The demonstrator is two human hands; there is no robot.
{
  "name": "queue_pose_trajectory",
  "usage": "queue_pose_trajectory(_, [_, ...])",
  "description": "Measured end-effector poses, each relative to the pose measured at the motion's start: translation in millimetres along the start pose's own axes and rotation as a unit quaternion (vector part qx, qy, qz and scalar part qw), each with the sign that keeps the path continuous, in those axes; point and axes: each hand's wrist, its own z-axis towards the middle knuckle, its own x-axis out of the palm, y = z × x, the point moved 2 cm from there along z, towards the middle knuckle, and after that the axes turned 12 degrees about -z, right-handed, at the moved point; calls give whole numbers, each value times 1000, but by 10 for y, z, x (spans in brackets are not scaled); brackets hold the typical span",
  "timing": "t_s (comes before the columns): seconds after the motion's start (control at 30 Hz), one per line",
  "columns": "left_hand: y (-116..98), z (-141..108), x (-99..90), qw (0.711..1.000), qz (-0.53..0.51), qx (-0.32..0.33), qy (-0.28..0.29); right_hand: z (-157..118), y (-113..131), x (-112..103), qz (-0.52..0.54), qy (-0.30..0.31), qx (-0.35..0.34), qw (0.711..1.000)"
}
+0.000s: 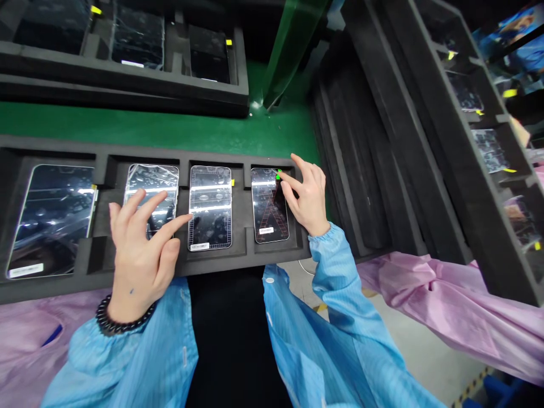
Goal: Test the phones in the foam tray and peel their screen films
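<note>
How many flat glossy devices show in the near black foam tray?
4 devices: one leftmost, one partly behind the left hand, one between the hands, one by the right hand.

phone (270, 205): black, red ladder-like lines, green patch | tray (238, 260): charcoal | tabletop (170, 130): green | sleeves (335, 266): light blue, striped

Left hand (142, 255) fanned, right hand (309, 198) pointing

Both arms reach forward in blue sleeves (361, 323). The left hand has its back upward, fingers (135, 209) spread wide and slightly bent, the index (172, 228) slanting off to the right above the thumb (169, 258). A dark bracelet (123, 327) rings the left wrist. The right hand leans leftward, index (290, 182) stretched out with the thumb just below; another finger points up and away, the rest loosely curled
</note>
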Motion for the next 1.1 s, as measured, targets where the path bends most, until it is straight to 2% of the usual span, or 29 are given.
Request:
queue_pose_trajectory(0.2, [1, -2, 7, 1000, 0, -3, 3, -24, 2, -19, -8, -36, -22, 999])
queue_pose_trajectory(0.47, [8, -6, -1, 1000, 2, -6, 4, -38, 14, -12, 20, -16, -44, 999])
queue_pose_trajectory(0.77, [23, -16, 0, 1000, 1, -17, 3, -116, 71, -108, 38, -39, -88, 995])
queue_pose_trajectory(1.1, [13, -15, -7, 1000, 8, -18, -2, -259, 164, -217, 56, -17, -116, 992])
